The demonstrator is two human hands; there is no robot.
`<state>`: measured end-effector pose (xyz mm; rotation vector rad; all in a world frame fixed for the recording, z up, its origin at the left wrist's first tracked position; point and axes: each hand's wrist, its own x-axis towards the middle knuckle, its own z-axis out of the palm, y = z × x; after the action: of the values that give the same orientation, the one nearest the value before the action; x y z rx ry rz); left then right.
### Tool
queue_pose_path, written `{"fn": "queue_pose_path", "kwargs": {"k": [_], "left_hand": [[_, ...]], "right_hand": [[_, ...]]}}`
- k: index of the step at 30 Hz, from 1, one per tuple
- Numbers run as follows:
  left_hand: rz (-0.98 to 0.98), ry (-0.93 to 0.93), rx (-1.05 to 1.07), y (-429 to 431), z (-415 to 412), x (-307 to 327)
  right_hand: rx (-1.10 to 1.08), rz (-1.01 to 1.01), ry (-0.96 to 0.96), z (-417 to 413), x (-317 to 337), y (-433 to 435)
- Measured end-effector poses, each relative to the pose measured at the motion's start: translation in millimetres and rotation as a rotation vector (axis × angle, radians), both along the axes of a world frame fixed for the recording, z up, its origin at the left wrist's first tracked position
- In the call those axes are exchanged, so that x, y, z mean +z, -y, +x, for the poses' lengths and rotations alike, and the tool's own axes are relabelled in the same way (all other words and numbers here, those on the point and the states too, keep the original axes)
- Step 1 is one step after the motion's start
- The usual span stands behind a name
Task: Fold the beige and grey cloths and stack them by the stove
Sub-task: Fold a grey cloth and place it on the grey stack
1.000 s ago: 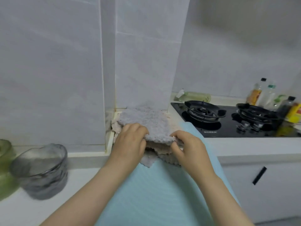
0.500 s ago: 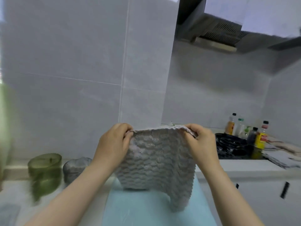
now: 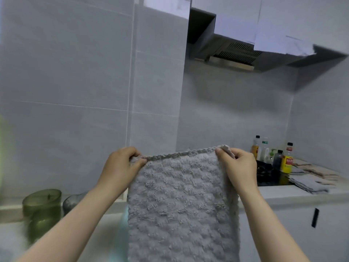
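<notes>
Grey cloth [image 3: 181, 201] held up left of the stove [image 3: 268, 176], left hand [image 3: 120, 167] and right hand [image 3: 238, 165] each pinching a top corner, folded cloths [image 3: 309, 183] right of the stove, green jar [image 3: 42, 207] far left, contents unclear

There is one wide-angle view, from a camera worn on the person's head at standing height. It faces forward at the tiled wall [image 3: 75, 72] and is tipped only slightly down. The range hood [image 3: 236, 52] shows at 1 o'clock, and the tabletop [image 3: 283, 193] lies low across the frame. The stove [image 3: 264, 173] sits farther off at 3 o'clock. Nearest the lens is the grey cloth [image 3: 181, 205], filling 6 o'clock. The left grip [image 3: 120, 165] and right grip [image 3: 239, 165] pinch its top corners just below centre.
</notes>
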<state>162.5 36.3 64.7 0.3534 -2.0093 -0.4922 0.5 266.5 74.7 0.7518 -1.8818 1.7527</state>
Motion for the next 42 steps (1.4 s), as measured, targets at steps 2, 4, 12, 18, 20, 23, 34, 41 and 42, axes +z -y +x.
{"fn": "queue_pose_path", "kwargs": {"k": [2,4,12,18,20,23,34,41,42], "left_hand": [[0.057,-0.016,0.022,8.6,-11.5,-1.4],[0.118,-0.036,0.035,16.6,-27.6,-2.2],[0.271,-0.141,-0.020,50.7,-112.0,8.3],[0.477,-0.128,-0.186,77.1,-159.6,-18.2],[0.589,-0.169,-0.209,87.6,-169.9,-30.3],[0.745,-0.230,-0.237,97.4,-181.7,-44.8],[0.981,-0.389,-0.417,108.0,-215.9,-57.0],[0.958,-0.260,-0.460,102.9,-218.8,-61.0],[0.962,-0.256,-0.460,103.2,-219.0,-61.7]], "right_hand": [[-0.025,-0.016,0.031,-15.3,-3.0,6.2],[-0.041,-0.029,0.054,-29.1,-5.2,15.3],[-0.022,-0.058,0.108,-89.8,-8.6,66.1],[0.247,-0.049,0.244,-123.3,-21.2,105.0],[0.331,-0.028,0.257,-131.0,-25.3,113.3],[0.407,-0.035,0.274,-145.8,-35.2,128.3],[0.538,0.071,0.231,-171.4,-54.7,179.1],[0.282,0.282,-0.091,-163.9,-51.2,181.9],[0.300,0.243,-0.087,-162.3,-50.1,182.5]]}}
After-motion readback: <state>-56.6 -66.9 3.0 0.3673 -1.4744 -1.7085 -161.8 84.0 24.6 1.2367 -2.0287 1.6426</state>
